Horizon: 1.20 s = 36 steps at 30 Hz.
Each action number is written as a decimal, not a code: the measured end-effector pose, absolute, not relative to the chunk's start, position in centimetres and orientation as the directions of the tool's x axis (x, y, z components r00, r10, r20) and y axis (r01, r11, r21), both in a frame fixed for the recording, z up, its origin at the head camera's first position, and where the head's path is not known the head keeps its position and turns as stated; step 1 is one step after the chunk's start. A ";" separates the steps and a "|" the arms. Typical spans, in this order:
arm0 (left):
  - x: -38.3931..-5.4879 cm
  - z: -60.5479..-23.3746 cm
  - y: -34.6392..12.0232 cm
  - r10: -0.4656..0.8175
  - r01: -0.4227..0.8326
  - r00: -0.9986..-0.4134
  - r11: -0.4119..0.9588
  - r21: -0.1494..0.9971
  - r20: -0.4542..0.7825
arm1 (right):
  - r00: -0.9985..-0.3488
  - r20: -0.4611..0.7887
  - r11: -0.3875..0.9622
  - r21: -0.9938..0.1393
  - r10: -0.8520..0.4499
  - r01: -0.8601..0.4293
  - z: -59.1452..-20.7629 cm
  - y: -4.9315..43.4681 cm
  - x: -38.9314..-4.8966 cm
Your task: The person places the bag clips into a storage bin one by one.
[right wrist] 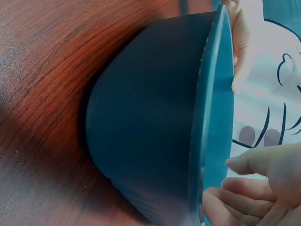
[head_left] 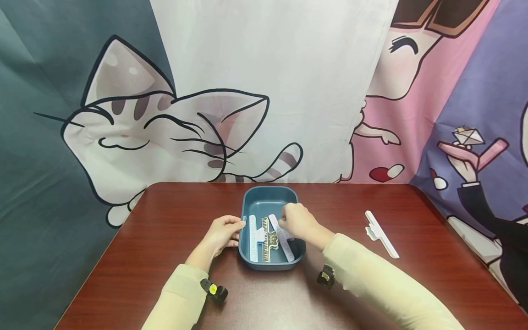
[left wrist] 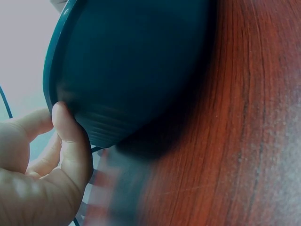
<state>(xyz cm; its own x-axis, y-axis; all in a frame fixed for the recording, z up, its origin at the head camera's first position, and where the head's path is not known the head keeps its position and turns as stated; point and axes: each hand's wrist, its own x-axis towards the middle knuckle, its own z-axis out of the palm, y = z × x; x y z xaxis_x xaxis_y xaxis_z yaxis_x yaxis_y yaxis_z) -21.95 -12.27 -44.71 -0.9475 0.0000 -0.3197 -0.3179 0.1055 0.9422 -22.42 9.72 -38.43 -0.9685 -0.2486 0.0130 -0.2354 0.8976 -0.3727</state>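
A blue plastic tub (head_left: pixel 270 266) holds several long clips on its floor. At its left rim my left hand (head_left: pixel 226 231) grips the wall, thumb on top; the left wrist view shows this hand (left wrist: pixel 56 165) pinching the rim. A pale clip (head_left: pixel 253 238) lies on the left inside, a black-and-gold patterned clip (head_left: pixel 266 238) in the middle, and a tilted white clip (head_left: pixel 282 238) on the right. My right hand (head_left: pixel 300 222) reaches over the right rim beside the tilted clip. In the right wrist view, this hand's (right wrist: pixel 258 188) thumb and fingers stand apart, with nothing visible between them.
One more white clip (head_left: pixel 381 233) lies on the reddish-brown wooden table (head_left: pixel 185 201), to the right of the tub. Behind the table's far edge hangs a cloth backdrop (head_left: pixel 288 68) with cartoon figures. Small cameras (head_left: pixel 214 291) sit on both wrists.
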 end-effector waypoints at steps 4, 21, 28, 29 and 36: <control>-22.0 -44.8 -12.2 -0.002 -0.318 -0.948 0.105 0.942 -0.319 | -0.972 0.010 0.881 -0.419 -0.236 -0.219 -38.2 10.0 -22.3; -22.0 -44.7 -12.2 -0.011 -0.321 -0.946 0.128 0.938 -0.323 | -0.970 0.077 0.861 -0.448 -0.232 -0.242 -37.7 11.5 -22.0; -22.0 -44.8 -12.3 0.010 -0.307 -0.951 0.113 0.945 -0.310 | -0.965 0.058 0.858 -0.447 -0.254 -0.253 -37.7 12.3 -21.8; -22.0 -44.8 -12.3 0.011 -0.308 -0.950 0.111 0.945 -0.311 | -0.965 0.060 0.856 -0.450 -0.257 -0.255 -37.7 12.4 -21.7; -22.1 -44.8 -12.3 0.013 -0.316 -0.947 0.119 0.941 -0.320 | -0.962 0.075 0.837 -0.479 -0.261 -0.264 -37.6 13.4 -21.6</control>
<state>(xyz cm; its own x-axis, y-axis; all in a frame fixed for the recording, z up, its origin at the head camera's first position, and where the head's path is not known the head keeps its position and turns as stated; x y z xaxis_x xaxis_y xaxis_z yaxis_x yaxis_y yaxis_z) -22.09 -12.29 -44.84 -0.9474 0.0135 -0.3197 -0.3159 0.1190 0.9413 -21.59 13.37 -37.59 -0.9625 -0.2608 0.0752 -0.2643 0.8374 -0.4785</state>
